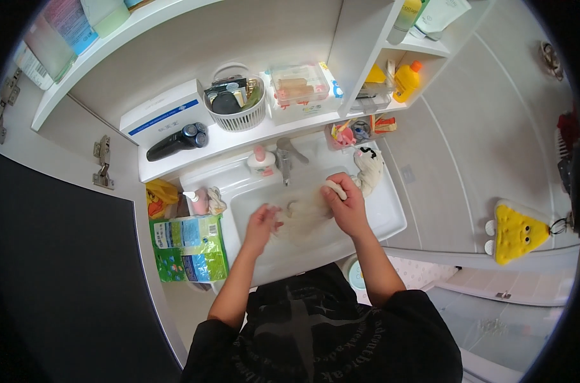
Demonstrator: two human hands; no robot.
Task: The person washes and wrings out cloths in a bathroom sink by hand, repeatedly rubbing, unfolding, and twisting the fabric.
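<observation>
Right hand [348, 207]: over the right half of the white sink [392, 210], fingers curled shut around a pale bar of soap [334, 189], which shows past the knuckles at the far end of the fist
Left hand [262, 223]: at the left side of the basin, fingers bent down onto the near end of a cream cloth [302, 214]; whether it pinches the fabric or only presses it I cannot tell
Cloth position: lies in the sink bowl between the two hands, under and just left of the right hand, touching both
Soap position: in the right hand, directly above the far part of the cloth, near the tap
Tap [285, 156]: metal, at the back of the sink, just beyond the hands
Pump bottle [260, 158]: pink-topped, just left of the tap
Soft toy [368, 169]: white with dark marks, on the right sink rim, just beside the right hand
Shelf above: black shaver [175, 142], white basket [237, 102] of small items, clear box [299, 86]
Left of sink: green packet [188, 249]
Right wall: yellow sponge figure [516, 233], hanging
</observation>
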